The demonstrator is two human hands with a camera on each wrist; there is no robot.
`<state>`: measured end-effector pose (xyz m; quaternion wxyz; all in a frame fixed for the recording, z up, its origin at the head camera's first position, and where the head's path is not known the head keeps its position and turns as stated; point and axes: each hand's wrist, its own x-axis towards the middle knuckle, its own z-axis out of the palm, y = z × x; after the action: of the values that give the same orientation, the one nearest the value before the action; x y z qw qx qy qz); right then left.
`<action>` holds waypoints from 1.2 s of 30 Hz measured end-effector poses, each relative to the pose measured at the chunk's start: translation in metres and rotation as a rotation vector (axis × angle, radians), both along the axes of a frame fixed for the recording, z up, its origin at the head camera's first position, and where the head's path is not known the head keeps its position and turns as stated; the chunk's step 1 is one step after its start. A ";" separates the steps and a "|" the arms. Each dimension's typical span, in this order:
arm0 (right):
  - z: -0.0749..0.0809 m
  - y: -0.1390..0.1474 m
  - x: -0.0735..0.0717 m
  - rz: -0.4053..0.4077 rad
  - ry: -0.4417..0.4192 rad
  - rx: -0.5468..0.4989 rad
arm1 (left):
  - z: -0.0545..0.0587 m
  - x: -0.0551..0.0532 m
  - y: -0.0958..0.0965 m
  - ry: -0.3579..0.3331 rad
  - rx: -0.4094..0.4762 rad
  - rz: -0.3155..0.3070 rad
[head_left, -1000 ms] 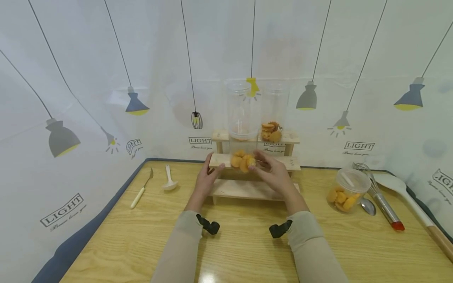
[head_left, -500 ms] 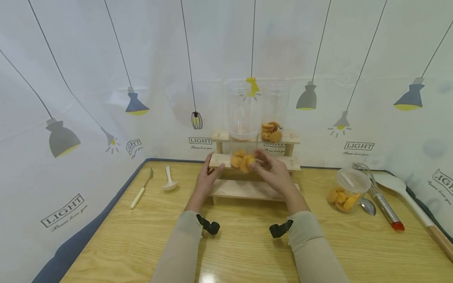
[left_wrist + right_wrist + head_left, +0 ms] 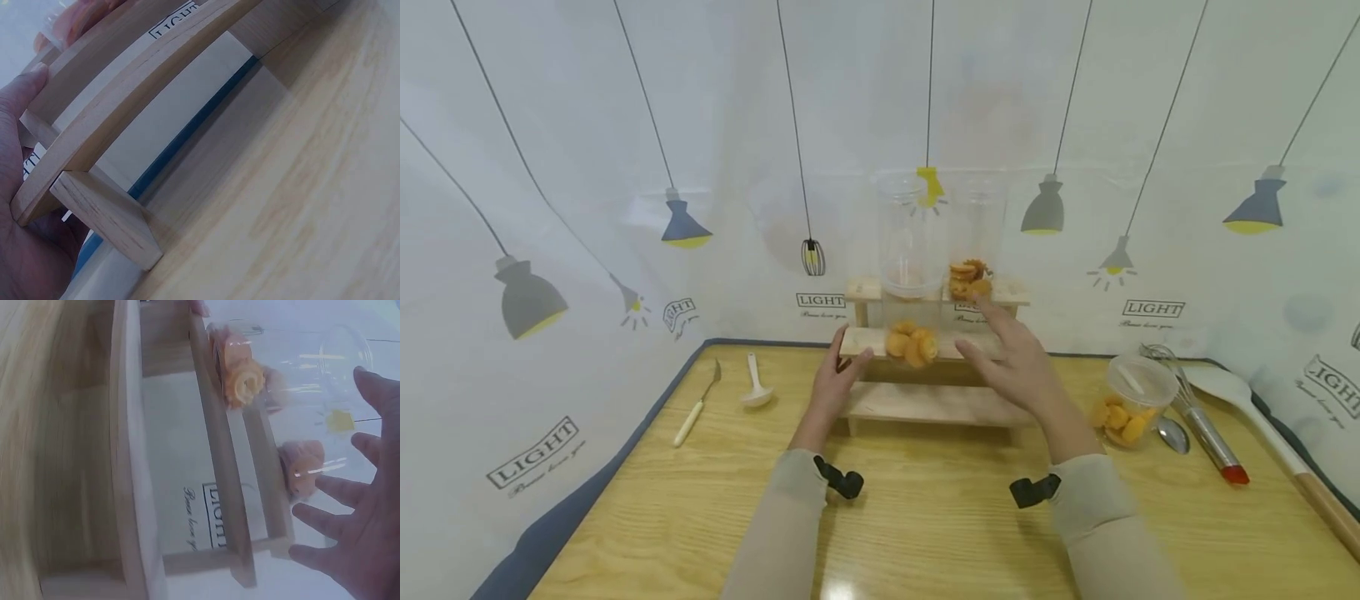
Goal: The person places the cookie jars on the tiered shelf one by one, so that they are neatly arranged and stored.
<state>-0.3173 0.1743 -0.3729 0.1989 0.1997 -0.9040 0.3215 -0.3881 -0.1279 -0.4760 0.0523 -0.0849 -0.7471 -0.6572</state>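
A stepped wooden rack (image 3: 936,402) stands against the back wall. My left hand (image 3: 835,379) grips its left end, thumb on the edge of the middle step in the left wrist view. On that step stands a clear jar (image 3: 912,310) with orange-yellow cookies (image 3: 912,344) at its bottom. The top step bears another clear jar (image 3: 976,221) holding browner cookies (image 3: 971,280); a further jar behind the front one is mostly hidden. Fingers spread, my right hand (image 3: 1018,367) hovers before the rack's right side, holding nothing, with the top-step jar beyond its fingertips.
At right stand a lidded jar of cookies (image 3: 1123,417), a spoon (image 3: 1172,435), a whisk (image 3: 1206,433) and a long white spatula (image 3: 1262,417). A small fork (image 3: 698,404) and a white ladle (image 3: 756,387) lie at left on the wooden table (image 3: 925,517).
My right hand has let go of the middle-step jar and moved right, its fingers spreading. My left hand stays at the rack's left end. The head view has shifted slightly.
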 end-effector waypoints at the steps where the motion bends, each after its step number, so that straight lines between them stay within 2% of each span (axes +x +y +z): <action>1: 0.001 0.004 0.002 -0.006 0.020 0.027 | 0.000 0.000 -0.001 0.000 -0.003 0.000; 5: 0.005 0.024 0.012 -0.049 0.075 0.115 | 0.001 0.000 -0.001 0.000 -0.004 -0.003; 11: 0.012 0.066 0.034 -0.214 0.039 0.270 | 0.002 0.000 -0.001 0.001 -0.011 -0.001; 14: 0.008 0.095 0.043 -0.268 0.027 0.305 | 0.002 -0.001 0.000 0.000 -0.008 -0.011; 17: -0.003 0.125 0.049 -0.317 0.017 0.287 | 0.002 -0.002 0.000 -0.004 -0.003 -0.013; 20: -0.020 0.150 0.055 -0.336 -0.016 0.155 | 0.003 -0.002 0.000 -0.006 -0.005 -0.008; 23: -0.041 0.166 0.060 -0.339 -0.057 -0.026 | 0.003 -0.003 0.000 0.006 0.000 -0.005; 26: -0.060 0.173 0.063 -0.337 -0.108 -0.222 | 0.002 -0.003 0.001 0.011 0.001 -0.008; 29: -0.074 0.174 0.064 -0.342 -0.131 -0.365 | 0.001 -0.004 0.001 0.011 0.000 -0.006; 32: -0.087 0.174 0.065 -0.379 -0.165 -0.447 | 0.000 -0.004 0.000 0.007 -0.001 -0.004; 36: -0.104 0.171 0.067 -0.400 -0.197 -0.487 | 0.001 -0.003 -0.002 0.002 0.007 -0.012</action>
<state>-0.2507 0.3450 -0.4772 0.2116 -0.0675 -0.8367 0.5007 -0.3909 -0.1298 -0.4750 0.0493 -0.0898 -0.7444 -0.6598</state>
